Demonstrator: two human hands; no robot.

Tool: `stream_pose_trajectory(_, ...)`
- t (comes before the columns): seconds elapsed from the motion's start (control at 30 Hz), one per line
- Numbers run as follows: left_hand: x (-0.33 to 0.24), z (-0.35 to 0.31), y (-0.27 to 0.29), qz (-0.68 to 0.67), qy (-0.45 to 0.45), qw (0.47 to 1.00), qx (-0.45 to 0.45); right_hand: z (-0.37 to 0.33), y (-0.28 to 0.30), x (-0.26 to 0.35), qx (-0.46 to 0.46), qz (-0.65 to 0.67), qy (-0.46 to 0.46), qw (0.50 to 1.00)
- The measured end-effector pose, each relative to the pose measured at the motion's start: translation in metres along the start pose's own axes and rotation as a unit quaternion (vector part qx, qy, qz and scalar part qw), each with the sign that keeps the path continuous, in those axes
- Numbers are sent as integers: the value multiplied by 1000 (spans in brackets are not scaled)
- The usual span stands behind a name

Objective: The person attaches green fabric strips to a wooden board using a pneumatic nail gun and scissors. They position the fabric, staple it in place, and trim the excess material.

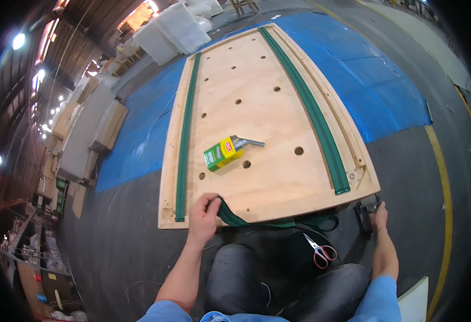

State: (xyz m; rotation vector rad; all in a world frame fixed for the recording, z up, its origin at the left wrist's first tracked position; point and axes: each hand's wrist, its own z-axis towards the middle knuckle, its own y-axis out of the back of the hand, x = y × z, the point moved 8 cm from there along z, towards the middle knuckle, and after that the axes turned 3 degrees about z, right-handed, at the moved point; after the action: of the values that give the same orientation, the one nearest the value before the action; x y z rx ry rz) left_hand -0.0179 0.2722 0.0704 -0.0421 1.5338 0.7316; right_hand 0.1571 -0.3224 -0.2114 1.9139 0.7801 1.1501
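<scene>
My left hand pinches the end of a loose green zipper tape at the near edge of a wooden panel. From there the tape runs right along the edge and loops beyond it. At the panel's near right corner, my right hand is wrapped round a dark tool that looks like a staple gun. Two green zipper strips lie lengthwise on the panel, a left strip and a right strip. An open yellow-and-green box with grey staple sticks poking out rests between them.
Red-handled scissors lie by my lap, below the panel's near edge. Several round holes pierce the panel. Blue sheeting spreads under its far part. White wrapped blocks stand at the far left, and boards and boxes at the left.
</scene>
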Motion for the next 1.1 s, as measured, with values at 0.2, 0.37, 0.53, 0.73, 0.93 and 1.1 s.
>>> stream_pose_trajectory(0.2,-76,-67,39,142,113,973,145,-106,74,15,-68,121,-99,985)
stream_pose_trajectory(0.37,-172,-100,63,156,113,954,229,-168,206,33,-130,326,-77,933)
stream_pose_trajectory(0.53,-253,-129,141,186,176,934,251,-282,257,114,-101,543,-77,830)
stream_pose_trajectory(0.73,-271,-115,220,140,153,949,239,-366,311,196,-86,496,-59,862)
stream_pose_trajectory(0.93,-250,-72,318,109,63,965,229,-448,303,334,-59,402,62,912)
stream_pose_trajectory(1.1,-244,1,423,101,-63,962,247,-545,272,477,-64,321,119,937)
